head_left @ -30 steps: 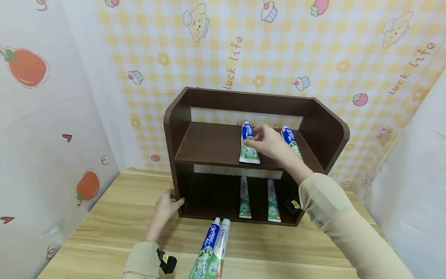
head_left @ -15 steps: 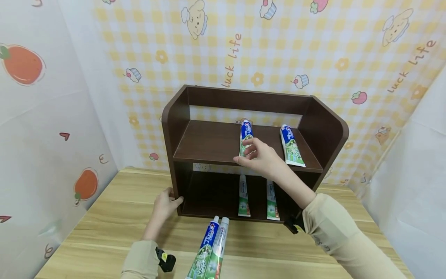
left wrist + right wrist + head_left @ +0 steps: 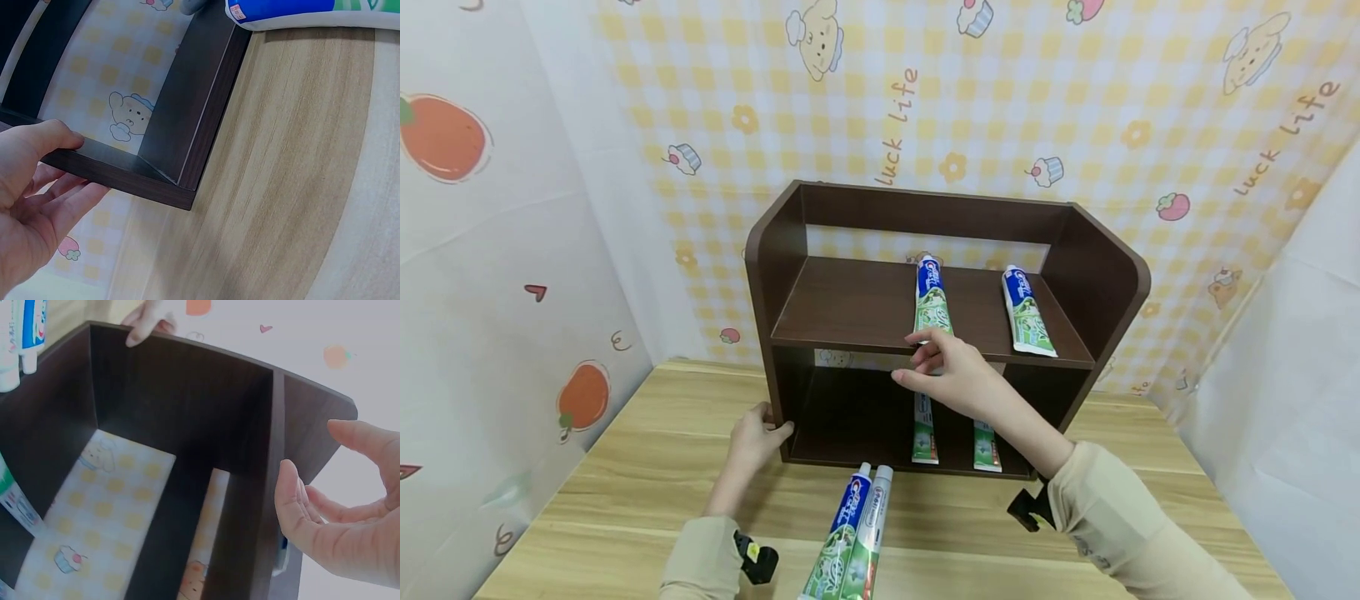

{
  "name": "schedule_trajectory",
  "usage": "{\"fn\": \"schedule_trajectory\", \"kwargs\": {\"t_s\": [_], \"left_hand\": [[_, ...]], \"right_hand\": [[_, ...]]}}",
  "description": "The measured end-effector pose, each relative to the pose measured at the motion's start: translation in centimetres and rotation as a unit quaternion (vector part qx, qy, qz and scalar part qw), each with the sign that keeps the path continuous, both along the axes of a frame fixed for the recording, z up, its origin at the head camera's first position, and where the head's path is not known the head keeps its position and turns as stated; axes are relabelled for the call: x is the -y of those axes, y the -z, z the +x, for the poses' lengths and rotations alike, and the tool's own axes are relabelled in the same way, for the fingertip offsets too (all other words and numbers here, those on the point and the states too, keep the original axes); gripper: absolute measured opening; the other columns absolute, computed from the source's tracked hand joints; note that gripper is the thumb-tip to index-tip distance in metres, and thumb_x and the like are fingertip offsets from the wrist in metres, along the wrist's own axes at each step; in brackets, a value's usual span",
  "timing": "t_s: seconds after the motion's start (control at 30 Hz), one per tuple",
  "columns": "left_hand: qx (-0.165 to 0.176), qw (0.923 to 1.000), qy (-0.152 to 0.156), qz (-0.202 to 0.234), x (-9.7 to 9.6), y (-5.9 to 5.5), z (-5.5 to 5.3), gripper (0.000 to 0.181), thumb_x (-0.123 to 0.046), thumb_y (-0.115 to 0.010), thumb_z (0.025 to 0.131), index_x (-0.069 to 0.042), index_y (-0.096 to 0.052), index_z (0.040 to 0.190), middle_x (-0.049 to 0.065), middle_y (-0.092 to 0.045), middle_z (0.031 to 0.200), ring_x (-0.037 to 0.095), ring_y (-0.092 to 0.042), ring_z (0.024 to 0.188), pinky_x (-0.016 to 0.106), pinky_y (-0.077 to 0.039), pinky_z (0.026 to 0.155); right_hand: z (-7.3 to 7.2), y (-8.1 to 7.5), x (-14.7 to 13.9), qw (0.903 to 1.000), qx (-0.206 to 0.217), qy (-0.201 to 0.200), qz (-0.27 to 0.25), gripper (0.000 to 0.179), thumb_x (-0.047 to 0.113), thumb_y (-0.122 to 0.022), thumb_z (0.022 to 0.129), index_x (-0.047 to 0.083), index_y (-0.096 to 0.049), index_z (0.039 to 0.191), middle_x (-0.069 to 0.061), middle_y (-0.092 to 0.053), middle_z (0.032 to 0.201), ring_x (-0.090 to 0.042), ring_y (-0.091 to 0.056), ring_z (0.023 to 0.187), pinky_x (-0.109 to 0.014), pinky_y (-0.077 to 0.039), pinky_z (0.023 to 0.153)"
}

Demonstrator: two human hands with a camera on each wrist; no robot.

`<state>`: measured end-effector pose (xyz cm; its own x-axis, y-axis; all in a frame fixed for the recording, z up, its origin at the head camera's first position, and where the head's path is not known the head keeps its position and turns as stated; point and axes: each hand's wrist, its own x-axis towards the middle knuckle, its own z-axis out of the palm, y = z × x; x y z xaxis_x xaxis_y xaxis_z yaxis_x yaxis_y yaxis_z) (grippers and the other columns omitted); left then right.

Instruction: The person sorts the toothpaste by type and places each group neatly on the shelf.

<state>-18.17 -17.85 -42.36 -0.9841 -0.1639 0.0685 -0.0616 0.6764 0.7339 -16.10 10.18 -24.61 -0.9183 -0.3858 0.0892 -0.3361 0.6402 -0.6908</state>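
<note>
A dark brown two-tier shelf (image 3: 857,304) stands on the wooden table. My left hand (image 3: 756,437) grips its left side panel low down, thumb on the inner face and fingers outside, as the left wrist view also shows. My right hand (image 3: 951,371) hovers empty before the upper board's front edge, thumb and fingertips apart. Just behind it on the upper board lies a blue-and-green toothpaste tube (image 3: 932,296), its lower end partly hidden. A similar toothpaste tube (image 3: 1028,312) lies to its right. Two slimmer silver-and-green tubes lie below, the left one (image 3: 925,433) and the right one (image 3: 987,446), both partly covered by my right hand and arm.
Before the shelf on the table (image 3: 625,500) lie a blue-and-green toothpaste tube (image 3: 842,533) and a silver-green tube (image 3: 871,529), side by side. Patterned cloth (image 3: 700,100) hangs behind the shelf, with white sheeting at both sides.
My right hand has drawn away from the middle upper tube, coming down and forward to the board's front edge. That tube stays lying there. My left hand keeps its grip on the shelf.
</note>
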Motion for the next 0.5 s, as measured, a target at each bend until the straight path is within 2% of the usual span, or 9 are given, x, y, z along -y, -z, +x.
{"fn": "schedule_trajectory", "kwargs": {"t_s": [0.3, 0.5], "left_hand": [[0.001, 1.0000, 0.001, -0.001, 0.0, 0.0, -0.1, 0.029, -0.016, -0.061, 0.081, 0.007, -0.055, 0.097, 0.030, -0.062, 0.100, 0.041, -0.062, 0.095, 0.044, -0.053, 0.073], [-0.003, 1.0000, -0.001, 0.003, 0.0, 0.1, -0.1, 0.025, -0.015, -0.061, 0.080, 0.006, -0.056, 0.093, 0.028, -0.062, 0.099, 0.041, -0.062, 0.095, 0.044, -0.053, 0.074]], "right_hand": [[0.6, 2.2, 0.3, 0.9996, 0.020, -0.017, 0.005, 0.043, 0.026, -0.065, 0.083, 0.008, -0.053, 0.119, -0.004, -0.060, 0.095, -0.014, -0.057, 0.087, -0.025, -0.045, 0.069], [0.7, 4.2, 0.6, 0.9988, 0.044, -0.020, -0.007, 0.042, 0.026, -0.066, 0.082, 0.008, -0.053, 0.118, -0.003, -0.060, 0.092, -0.011, -0.057, 0.083, -0.025, -0.046, 0.068]]}}
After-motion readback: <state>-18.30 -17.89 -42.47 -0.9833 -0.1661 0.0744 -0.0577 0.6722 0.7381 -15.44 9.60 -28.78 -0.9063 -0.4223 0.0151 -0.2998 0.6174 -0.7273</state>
